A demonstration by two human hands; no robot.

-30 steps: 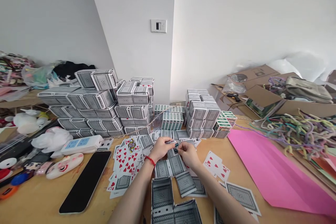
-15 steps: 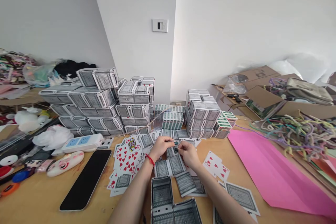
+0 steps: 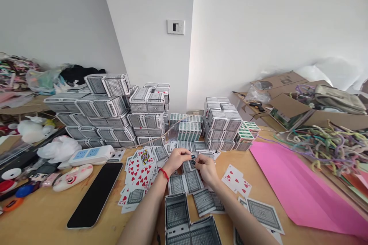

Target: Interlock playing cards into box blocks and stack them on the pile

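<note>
Card [image 3: 187, 167], patterned back up, lower centre of frame, just below left hand [image 3: 178, 159] and right hand [image 3: 206, 167], similarly near; long axis hidden; both pinched, cannot tell on what.

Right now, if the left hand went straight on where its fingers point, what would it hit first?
Most likely the right hand: its fingertips sit directly across from those of the left hand. Depth is hard to judge here, so any gap is unclear.
</note>
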